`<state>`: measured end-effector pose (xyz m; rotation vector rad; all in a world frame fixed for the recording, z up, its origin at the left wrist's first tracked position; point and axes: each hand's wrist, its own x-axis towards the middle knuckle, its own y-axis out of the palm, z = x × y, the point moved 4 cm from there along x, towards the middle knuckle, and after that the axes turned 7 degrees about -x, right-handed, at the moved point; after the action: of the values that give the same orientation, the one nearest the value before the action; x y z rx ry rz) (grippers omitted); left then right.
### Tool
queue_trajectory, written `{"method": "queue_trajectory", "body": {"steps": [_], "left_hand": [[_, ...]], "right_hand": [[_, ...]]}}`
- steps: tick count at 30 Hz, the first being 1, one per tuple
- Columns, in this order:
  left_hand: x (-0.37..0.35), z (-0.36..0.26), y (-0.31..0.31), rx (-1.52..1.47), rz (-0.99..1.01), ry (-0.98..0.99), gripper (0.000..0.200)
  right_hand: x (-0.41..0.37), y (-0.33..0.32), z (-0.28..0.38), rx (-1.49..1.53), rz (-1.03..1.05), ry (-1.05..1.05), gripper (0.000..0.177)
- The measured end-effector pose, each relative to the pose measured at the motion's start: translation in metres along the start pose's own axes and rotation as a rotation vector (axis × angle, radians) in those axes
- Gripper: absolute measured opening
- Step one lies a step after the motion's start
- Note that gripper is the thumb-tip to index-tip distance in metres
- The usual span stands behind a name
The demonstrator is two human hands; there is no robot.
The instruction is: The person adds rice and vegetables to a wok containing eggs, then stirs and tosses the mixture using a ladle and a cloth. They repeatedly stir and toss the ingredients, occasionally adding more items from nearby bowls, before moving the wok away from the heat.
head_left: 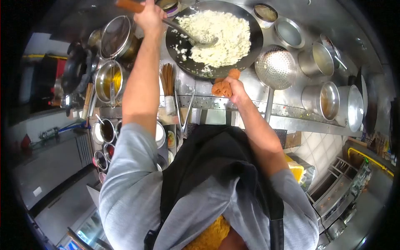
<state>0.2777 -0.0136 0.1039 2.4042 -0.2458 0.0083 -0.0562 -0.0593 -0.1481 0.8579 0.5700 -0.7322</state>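
A dark wok holds a heap of white, crumbly food that looks like rice, with loose bits near its left side. My left hand is closed round the handle of a metal ladle, whose wooden end sticks out beyond the hand. The ladle's bowl rests in the food. At the wok's near edge, my right hand grips a bunched orange-brown cloth against the rim.
A perforated skimmer lies right of the wok, near several metal pots. Left are a strainer, a pot with yellow liquid and sauce containers. A bamboo brush stands between my arms.
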Motion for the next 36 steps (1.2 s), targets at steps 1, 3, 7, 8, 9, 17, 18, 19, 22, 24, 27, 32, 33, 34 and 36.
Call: {"method": "queue_trajectory", "body": {"steps": [1, 3, 7, 8, 9, 17, 18, 19, 22, 24, 27, 32, 33, 34, 36], "left_hand": [[-0.001, -0.012, 0.018, -0.013, 0.003, 0.003, 0.028], [-0.017, -0.042, 0.052, 0.029, 0.206, 0.096, 0.032], [-0.016, -0.037, 0.062, 0.04, 0.382, 0.304, 0.034], [-0.001, 0.0, 0.039, -0.274, 0.303, -0.136, 0.033], [-0.011, 0.018, 0.035, -0.574, 0.201, -0.579, 0.033], [-0.013, -0.06, 0.058, 0.141, 0.325, -0.278, 0.034], [-0.037, -0.08, 0.067, 0.116, 0.364, -0.265, 0.034], [-0.06, -0.085, 0.072, 0.073, 0.351, -0.241, 0.031], [-0.097, -0.045, 0.071, 0.14, 0.194, -0.016, 0.023], [-0.085, -0.044, 0.066, 0.062, 0.246, 0.056, 0.029], [-0.102, -0.101, 0.085, -0.028, 0.241, 0.027, 0.033], [-0.195, -0.092, 0.088, 0.187, 0.4, 0.112, 0.032], [-0.199, -0.057, 0.077, 0.283, 0.297, 0.098, 0.031], [-0.187, -0.035, 0.064, 0.267, 0.271, 0.129, 0.03], [-0.142, -0.026, 0.064, 0.209, 0.077, 0.16, 0.032]], "right_hand": [[-0.002, 0.001, 0.012, 0.001, -0.008, -0.052, 0.034], [0.0, -0.003, 0.019, -0.008, 0.009, -0.062, 0.035], [-0.002, -0.003, 0.02, 0.006, 0.039, -0.029, 0.036], [0.003, -0.008, 0.017, 0.016, 0.032, -0.028, 0.036], [0.008, -0.008, 0.012, 0.022, 0.073, 0.001, 0.035], [-0.165, 0.0, 0.022, 0.105, -0.113, -0.054, 0.031], [-0.153, -0.007, 0.023, 0.102, -0.117, -0.055, 0.031], [-0.134, -0.011, 0.013, 0.062, -0.004, 0.01, 0.032], [-0.102, -0.005, 0.001, -0.021, 0.04, 0.006, 0.036], [-0.101, -0.024, -0.03, -0.034, 0.126, -0.066, 0.038], [-0.129, -0.07, -0.072, -0.141, 0.155, -0.105, 0.043], [-0.103, -0.003, 0.009, -0.066, 0.003, -0.153, 0.038], [-0.067, -0.008, 0.002, -0.056, 0.0, -0.112, 0.034], [-0.076, -0.013, -0.012, -0.021, 0.038, -0.13, 0.036], [-0.101, -0.026, -0.033, -0.042, 0.125, -0.13, 0.041]]}}
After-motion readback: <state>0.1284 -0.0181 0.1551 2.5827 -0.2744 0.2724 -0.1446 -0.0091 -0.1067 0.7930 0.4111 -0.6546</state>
